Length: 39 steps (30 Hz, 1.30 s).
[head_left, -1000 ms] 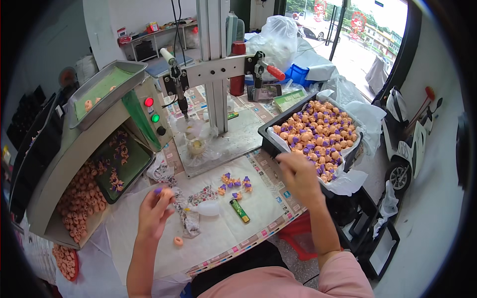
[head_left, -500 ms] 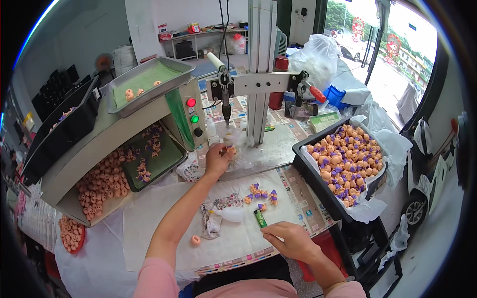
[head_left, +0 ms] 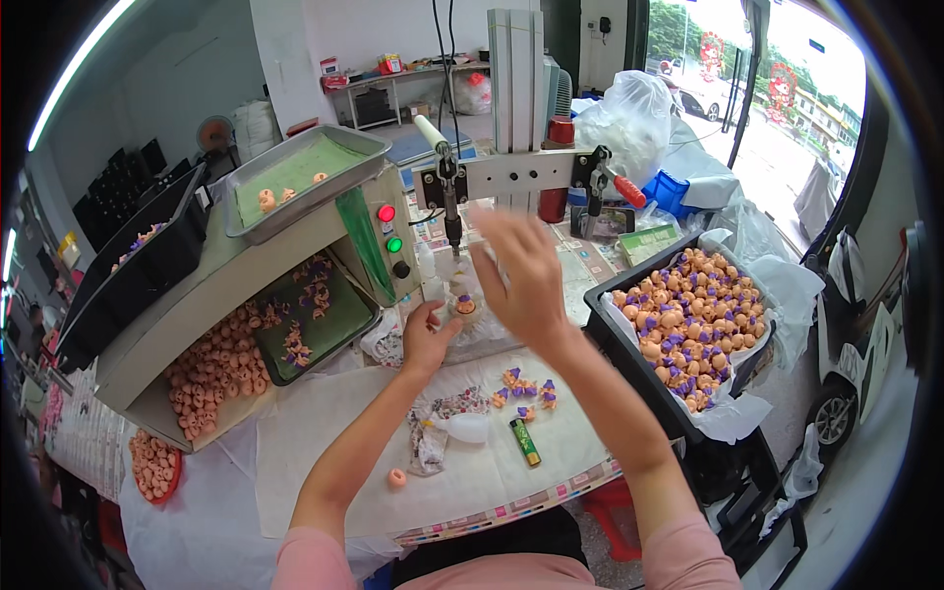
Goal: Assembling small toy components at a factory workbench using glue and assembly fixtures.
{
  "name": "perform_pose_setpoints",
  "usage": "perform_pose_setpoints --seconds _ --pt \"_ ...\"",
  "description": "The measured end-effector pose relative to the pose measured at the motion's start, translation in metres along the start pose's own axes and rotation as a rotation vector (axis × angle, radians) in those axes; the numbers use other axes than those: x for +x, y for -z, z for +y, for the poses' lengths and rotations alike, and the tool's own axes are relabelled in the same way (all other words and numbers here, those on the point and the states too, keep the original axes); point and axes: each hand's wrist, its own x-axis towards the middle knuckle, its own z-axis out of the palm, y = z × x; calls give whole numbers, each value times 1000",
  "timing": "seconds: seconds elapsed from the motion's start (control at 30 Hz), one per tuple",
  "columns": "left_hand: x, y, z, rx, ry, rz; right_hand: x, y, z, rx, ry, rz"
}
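Observation:
A peach doll-head piece with purple on it (head_left: 464, 304) sits upright in a small holder beneath the press's metal rod (head_left: 451, 216). Beside that holder is my left hand (head_left: 425, 337), its thumb close to the piece and its fingers apart. My right hand (head_left: 526, 280), smeared by motion, is raised in front of the press with fingers stretched out and nothing visible in them. On the white cloth (head_left: 334, 442) lie a small green tube (head_left: 525, 442), several small peach-and-purple figures (head_left: 524, 388), a white squeeze bottle (head_left: 462, 427) on a patterned rag (head_left: 428, 452), and one peach piece (head_left: 396, 477).
At right, a black crate (head_left: 629, 369) holds many peach-and-purple pieces. Left stands a beige box with lit buttons (head_left: 386, 212), a metal tray (head_left: 374, 146) on top, loose heads (head_left: 216, 383) and a dark green tray (head_left: 339, 339) inside. A red-handled clamp (head_left: 627, 192) juts from the press.
My right hand has left the green tube, now lying on the cloth, and risen toward the press. My left hand has drawn back slightly from the piece, which now sits in the holder.

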Motion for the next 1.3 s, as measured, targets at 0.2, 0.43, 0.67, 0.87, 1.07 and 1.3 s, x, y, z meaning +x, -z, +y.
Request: perform_pose_setpoints --seconds 0.2,0.43,0.67,0.87,1.07,1.3 --pt "-66 63 69 -816 664 -205 91 -63 57 -123 -414 -256" --pt "-145 124 83 -1089 597 -241 113 -26 3 830 -355 -61" --pt "-193 153 65 -1386 677 -346 5 3 -31 202 54 -269" --pt "-217 158 66 -1330 714 -155 -131 -10 -72 46 -398 -415" --pt "-237 152 42 -1369 737 -242 -194 -37 -106 -61 -473 -735" --pt "-253 138 34 -1271 802 -197 -208 -47 -106 77 -549 -749"
